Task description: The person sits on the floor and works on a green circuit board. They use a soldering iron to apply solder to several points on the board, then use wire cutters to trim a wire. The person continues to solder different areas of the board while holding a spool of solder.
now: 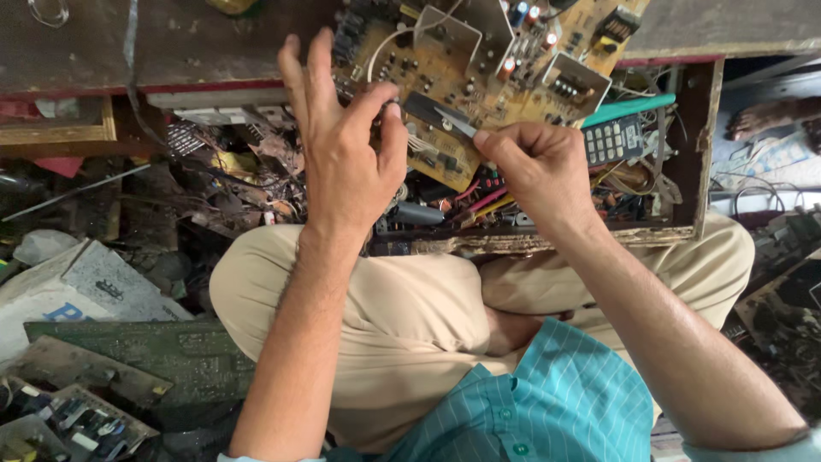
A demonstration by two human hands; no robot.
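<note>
Cluttered counter [128, 51] edge carries a tan circuit board [479, 77] tilted over the open drawer, its near corner pinched by the left hand [342, 162] while the right hand [534, 167], just beside, grips tweezers [455, 124] pointing up-left onto it.

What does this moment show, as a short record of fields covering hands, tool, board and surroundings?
Left hand: left hand grips the edge of the circuit board, fingers spread.
Right hand: right hand pinches metal tweezers, tips on the board.
Board: tan, tilted, bearing capacitors and metal heat sinks.
Below board: open wooden drawer full of wires and a remote control.
Person: seated cross-legged, beige trousers, teal shirt.
Lower left: green circuit boards stacked on the floor.
</note>
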